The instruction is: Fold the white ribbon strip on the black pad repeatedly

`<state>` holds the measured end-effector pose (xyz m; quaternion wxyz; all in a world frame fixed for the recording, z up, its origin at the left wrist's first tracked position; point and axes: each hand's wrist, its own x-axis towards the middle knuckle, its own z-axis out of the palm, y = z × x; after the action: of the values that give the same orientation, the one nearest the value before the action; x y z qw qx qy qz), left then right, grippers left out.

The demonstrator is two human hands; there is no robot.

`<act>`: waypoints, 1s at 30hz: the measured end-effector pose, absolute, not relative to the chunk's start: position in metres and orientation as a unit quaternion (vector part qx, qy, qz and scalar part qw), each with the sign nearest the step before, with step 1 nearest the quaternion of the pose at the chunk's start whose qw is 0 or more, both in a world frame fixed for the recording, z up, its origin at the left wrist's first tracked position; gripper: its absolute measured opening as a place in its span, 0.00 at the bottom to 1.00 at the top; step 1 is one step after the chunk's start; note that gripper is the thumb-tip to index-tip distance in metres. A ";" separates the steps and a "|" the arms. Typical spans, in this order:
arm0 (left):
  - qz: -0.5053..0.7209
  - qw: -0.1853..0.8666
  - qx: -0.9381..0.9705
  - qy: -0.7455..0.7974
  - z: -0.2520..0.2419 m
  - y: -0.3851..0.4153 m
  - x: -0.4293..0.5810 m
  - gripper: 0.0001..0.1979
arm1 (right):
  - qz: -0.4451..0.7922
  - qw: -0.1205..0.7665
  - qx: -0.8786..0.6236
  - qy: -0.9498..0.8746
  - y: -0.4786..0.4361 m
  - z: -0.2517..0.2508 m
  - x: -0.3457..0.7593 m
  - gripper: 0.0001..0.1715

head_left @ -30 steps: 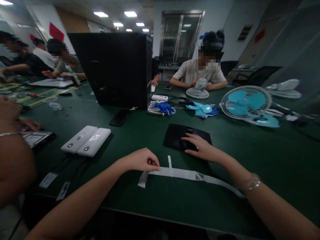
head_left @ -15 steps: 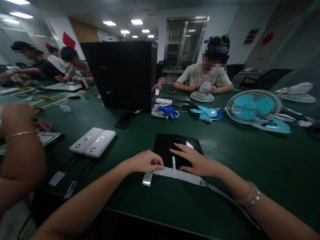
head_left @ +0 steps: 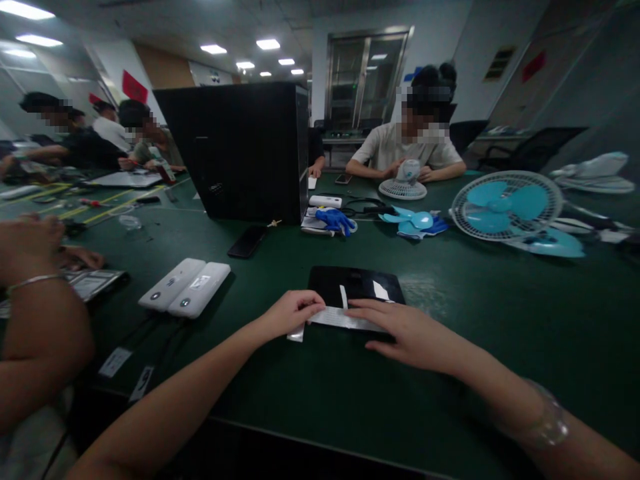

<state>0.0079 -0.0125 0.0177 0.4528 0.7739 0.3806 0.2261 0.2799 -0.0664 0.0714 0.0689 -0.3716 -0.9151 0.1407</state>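
A flat black panel [head_left: 327, 279] lies on the green table, with a white patch [head_left: 381, 291] on its right part. Along its near edge runs a long white strip [head_left: 333, 316], which looks like tape or a ribbon. A short narrow piece [head_left: 343, 297] stands up from it across the panel. My left hand [head_left: 293, 312] pinches the strip's left end between thumb and fingers. Below those fingers a shiny short tab [head_left: 296, 333] hangs out. With fingers stretched, my right hand [head_left: 395, 330] rests flat over the strip's right part, which it partly hides.
Two white power banks [head_left: 200, 288] with cables lie to the left, near a neighbour's arm [head_left: 40, 320]. Behind are a phone [head_left: 247, 241], a big black case [head_left: 235, 153], blue gloves [head_left: 335, 220] and fan parts [head_left: 505, 205]. A person [head_left: 407, 150] sits opposite, handling a small fan.
Both hands and the strip have moved away from me onto the panel's near edge. My right hand has shifted slightly right and lies over the strip; its loose tail no longer shows.
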 end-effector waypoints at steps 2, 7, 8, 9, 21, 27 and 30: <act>0.224 0.472 0.763 0.381 0.016 -0.012 0.008 0.12 | 0.082 0.073 -0.356 -0.928 -0.066 0.065 0.274 0.35; 0.211 0.477 0.760 0.388 0.015 -0.010 0.005 0.17 | -0.012 0.068 -0.347 -0.935 -0.056 0.052 0.277 0.35; 0.222 0.466 0.761 0.393 0.015 -0.010 0.004 0.17 | -0.020 0.065 -0.351 -0.934 -0.054 0.050 0.279 0.34; 0.238 0.447 0.764 0.400 0.015 -0.009 0.004 0.17 | -0.025 0.062 -0.356 -0.932 -0.052 0.049 0.281 0.33; 0.214 0.387 0.779 0.445 0.014 -0.010 0.003 0.12 | -0.027 0.033 -0.385 -0.922 -0.049 0.046 0.283 0.29; 0.210 0.328 0.814 0.432 0.015 -0.011 0.003 0.10 | -0.043 0.022 -0.373 -0.926 -0.050 0.041 0.280 0.27; 0.197 0.304 0.826 0.431 0.018 -0.013 0.004 0.09 | -0.048 0.020 -0.379 -0.924 -0.051 0.040 0.279 0.26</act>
<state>0.0042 -0.0127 0.0177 0.3036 0.8264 0.4313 0.1971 0.2789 -0.0513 0.0398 0.0203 -0.3787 -0.9241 -0.0478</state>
